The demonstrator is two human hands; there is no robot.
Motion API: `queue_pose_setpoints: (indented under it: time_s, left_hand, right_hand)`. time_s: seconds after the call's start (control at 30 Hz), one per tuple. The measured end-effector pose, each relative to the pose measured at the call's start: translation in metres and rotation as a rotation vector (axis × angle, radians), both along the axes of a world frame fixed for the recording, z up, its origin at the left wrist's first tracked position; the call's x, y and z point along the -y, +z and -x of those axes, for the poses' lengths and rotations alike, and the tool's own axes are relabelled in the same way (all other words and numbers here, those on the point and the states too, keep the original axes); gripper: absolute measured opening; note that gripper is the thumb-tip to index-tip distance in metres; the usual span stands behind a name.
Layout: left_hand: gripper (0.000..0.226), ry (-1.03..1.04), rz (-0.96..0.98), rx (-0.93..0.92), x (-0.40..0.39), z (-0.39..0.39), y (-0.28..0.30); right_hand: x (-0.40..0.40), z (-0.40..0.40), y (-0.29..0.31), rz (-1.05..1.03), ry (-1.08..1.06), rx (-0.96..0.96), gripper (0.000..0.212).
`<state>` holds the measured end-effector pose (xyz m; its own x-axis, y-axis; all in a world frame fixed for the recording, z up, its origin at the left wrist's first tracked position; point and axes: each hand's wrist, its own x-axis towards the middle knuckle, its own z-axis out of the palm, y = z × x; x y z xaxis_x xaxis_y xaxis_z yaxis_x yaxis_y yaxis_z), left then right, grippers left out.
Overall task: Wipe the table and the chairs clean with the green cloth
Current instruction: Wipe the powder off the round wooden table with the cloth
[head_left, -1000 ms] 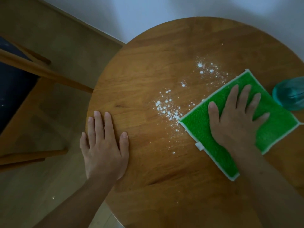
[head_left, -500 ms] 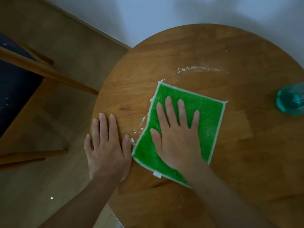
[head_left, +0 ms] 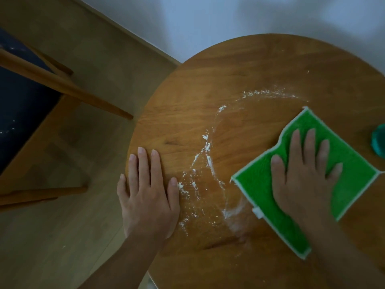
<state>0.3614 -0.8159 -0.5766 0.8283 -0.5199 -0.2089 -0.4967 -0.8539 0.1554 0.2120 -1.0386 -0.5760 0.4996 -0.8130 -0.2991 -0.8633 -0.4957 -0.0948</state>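
A square green cloth with a white hem (head_left: 352, 176) is lying flat on the right side of the round wooden tabletop (head_left: 229, 80), pinned under the right hand (head_left: 302, 180), whose fingers are spreading straight and pressing down on the fabric rather than gripping it. Arcs of smeared white powder (head_left: 208, 155) are curving across the wood between the cloth and the left hand (head_left: 148, 190), which is resting palm-down and flat at the tabletop's left edge, holding nothing and apparently bracing. The table-wiping step looks to be underway and unfinished; the next pass is likely calling for a sweep leftward through the powder streaks. A teal object (head_left: 379, 140) is sitting at the right edge, just beside the cloth. A wooden chair with a dark seat (head_left: 25, 113), faintly speckled white, is waiting unwiped at left.
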Motion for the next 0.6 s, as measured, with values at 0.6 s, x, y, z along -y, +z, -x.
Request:
queue_pose_setpoints:
  time_s: [0.6]
  left_hand:
    - [0.066, -0.011, 0.003, 0.020, 0.000, -0.002, -0.001]
  right_hand:
    - [0.100, -0.128, -0.005, 0.075, 0.077, -0.007, 0.078]
